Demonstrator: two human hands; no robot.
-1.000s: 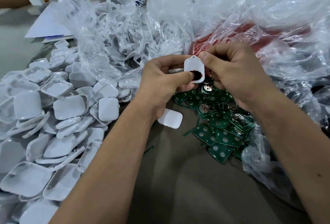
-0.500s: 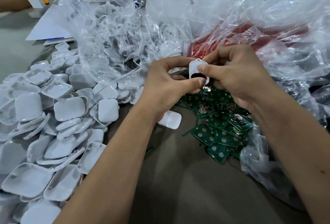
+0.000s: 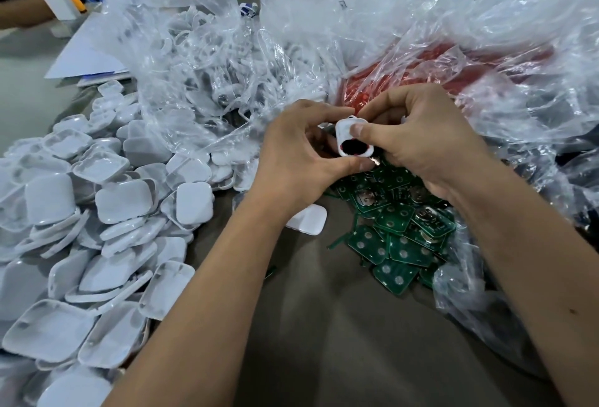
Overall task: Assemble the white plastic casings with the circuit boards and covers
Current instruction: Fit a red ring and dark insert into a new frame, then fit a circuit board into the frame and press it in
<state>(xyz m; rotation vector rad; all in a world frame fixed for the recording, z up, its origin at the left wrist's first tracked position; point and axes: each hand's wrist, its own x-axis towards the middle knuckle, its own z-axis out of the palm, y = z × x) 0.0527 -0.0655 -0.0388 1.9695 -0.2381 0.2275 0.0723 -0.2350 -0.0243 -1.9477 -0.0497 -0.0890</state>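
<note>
The white casing (image 3: 352, 139), with a dark round part showing in its lower half, is held up between both hands just beyond the pile of green circuit boards (image 3: 398, 228). The left hand (image 3: 298, 160) grips its left side with curled fingers while the right hand (image 3: 418, 144) pinches it, thumb on its face. White covers (image 3: 107, 212) are heaped at the left, with one more lying near the left wrist.
</note>
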